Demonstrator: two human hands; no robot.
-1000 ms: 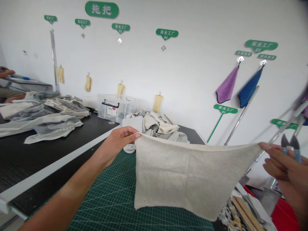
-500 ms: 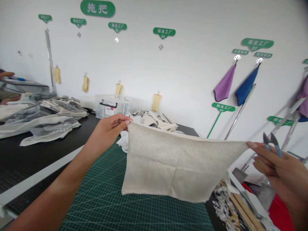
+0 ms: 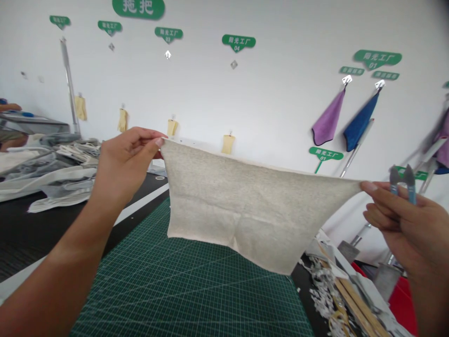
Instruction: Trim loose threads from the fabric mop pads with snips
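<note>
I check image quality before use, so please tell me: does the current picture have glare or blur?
Head view: glare whitens the hook above the purple cloth; head view: lettering on the leftmost sign looks blurred; head view, centre: the pale grey cloth shows its creases clearly.

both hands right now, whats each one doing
Left hand: closed, pinching one upper corner of the cloth.
Right hand: closed, pinching the other upper corner, with the snips also in its grip.
</note>
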